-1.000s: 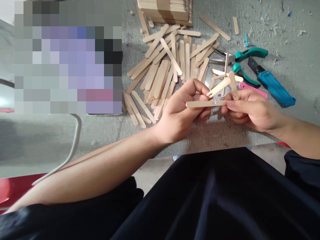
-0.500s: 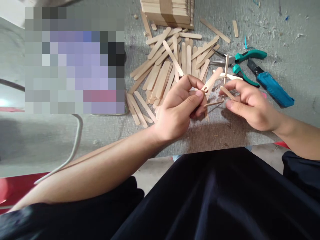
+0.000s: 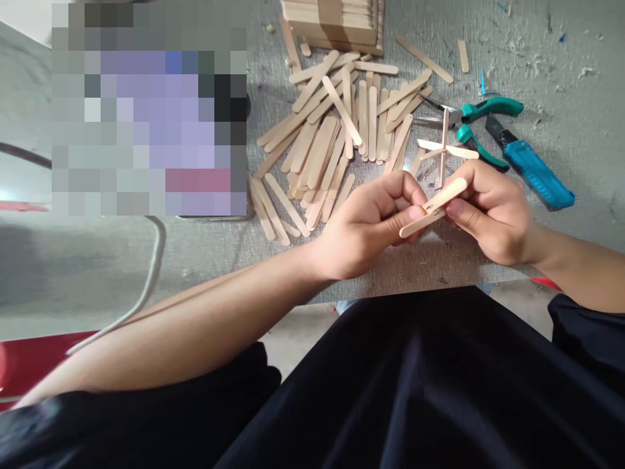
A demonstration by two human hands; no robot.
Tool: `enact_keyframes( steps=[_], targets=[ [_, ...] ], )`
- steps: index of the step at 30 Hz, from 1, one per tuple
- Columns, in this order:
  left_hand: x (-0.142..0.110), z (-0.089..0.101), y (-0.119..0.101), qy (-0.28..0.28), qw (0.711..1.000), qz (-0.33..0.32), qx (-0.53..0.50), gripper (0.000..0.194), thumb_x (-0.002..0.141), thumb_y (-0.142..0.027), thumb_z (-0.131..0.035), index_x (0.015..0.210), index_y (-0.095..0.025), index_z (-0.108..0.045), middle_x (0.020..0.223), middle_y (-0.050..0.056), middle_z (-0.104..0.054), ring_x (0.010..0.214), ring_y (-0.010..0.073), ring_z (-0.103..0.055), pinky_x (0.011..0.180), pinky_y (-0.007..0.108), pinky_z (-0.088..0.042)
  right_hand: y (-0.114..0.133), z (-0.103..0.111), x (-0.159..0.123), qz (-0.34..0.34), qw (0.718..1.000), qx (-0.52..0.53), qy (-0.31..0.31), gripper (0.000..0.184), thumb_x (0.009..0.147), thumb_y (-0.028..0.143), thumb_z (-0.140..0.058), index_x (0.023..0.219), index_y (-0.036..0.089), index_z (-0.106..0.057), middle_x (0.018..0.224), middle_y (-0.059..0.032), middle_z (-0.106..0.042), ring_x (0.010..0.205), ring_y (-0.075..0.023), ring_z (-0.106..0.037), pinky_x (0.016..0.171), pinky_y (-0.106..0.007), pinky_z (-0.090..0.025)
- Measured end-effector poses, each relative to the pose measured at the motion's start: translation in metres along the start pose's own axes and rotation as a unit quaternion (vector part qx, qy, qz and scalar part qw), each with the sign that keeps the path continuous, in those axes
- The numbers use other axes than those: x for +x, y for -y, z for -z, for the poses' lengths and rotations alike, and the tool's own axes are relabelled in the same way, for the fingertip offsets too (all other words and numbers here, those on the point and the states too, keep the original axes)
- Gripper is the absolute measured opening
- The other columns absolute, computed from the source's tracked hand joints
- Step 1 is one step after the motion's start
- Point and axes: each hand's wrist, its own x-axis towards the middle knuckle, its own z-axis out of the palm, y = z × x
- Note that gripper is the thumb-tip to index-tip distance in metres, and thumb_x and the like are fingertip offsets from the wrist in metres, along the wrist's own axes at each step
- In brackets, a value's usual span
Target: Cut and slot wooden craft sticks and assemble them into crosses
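Between my fingertips are two wooden craft sticks, brought together near the table's front edge. My left hand (image 3: 378,218) is closed, thumb and fingers pinching the notched craft stick (image 3: 446,195), whose rounded end points up and right. My right hand (image 3: 491,212) pinches the other craft stick (image 3: 420,223), which slants below the first. Their notched parts meet or overlap; my thumbs hide part of the joint. Just beyond my right hand stands a cross-shaped piece of joined craft sticks (image 3: 444,148). A large pile of loose craft sticks (image 3: 322,153) spreads beyond my left hand.
Green-handled pliers (image 3: 493,106) and a blue utility knife (image 3: 540,172) lie at the right. A banded stack of craft sticks (image 3: 336,26) stands at the back. At the left, a grey cable (image 3: 155,260) runs over the table, below a blurred-out area.
My hands have moved together, and the two notched craft sticks, apart before, now meet between my fingers. The view has shifted slightly.
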Motion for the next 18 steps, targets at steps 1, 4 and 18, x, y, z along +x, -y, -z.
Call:
enact_keyframes(
  steps=[1,4,18],
  targets=[
    [0.0,0.0,-0.001,0.002,1.0,0.002,0.003,0.044,0.095,-0.05,-0.093,0.092,-0.02,-0.061,0.069,-0.002,-0.062,0.056,0.009,-0.051,0.051,0.022,-0.037,0.001,0.0,0.001,-0.007,1.0,0.017,0.006,0.006,0.113,0.023,-0.066,0.108,0.022,-0.069,0.076,0.0051,-0.061,0.06,-0.0092,-0.052,0.054,-0.025,-0.042],
    [0.001,0.002,-0.001,0.022,1.0,-0.016,0.008,0.041,0.096,-0.046,-0.093,0.091,-0.019,-0.064,0.067,-0.002,-0.062,0.054,0.009,-0.052,0.049,0.022,-0.037,0.006,-0.001,0.002,-0.027,0.998,0.05,0.016,0.008,0.112,0.025,-0.069,0.105,0.022,-0.068,0.076,0.0038,-0.065,0.062,-0.0103,-0.056,0.055,-0.025,-0.045],
    [0.002,0.007,0.002,0.056,0.991,-0.107,0.054,0.026,0.096,-0.033,-0.094,0.092,-0.017,-0.073,0.075,0.002,-0.074,0.061,0.0098,-0.067,0.051,0.019,-0.049,0.007,-0.005,0.004,-0.112,0.968,0.225,0.015,0.015,0.107,0.025,-0.081,0.105,0.023,-0.066,0.078,0.005,-0.069,0.064,-0.0086,-0.068,0.046,-0.016,-0.05]
  ],
)
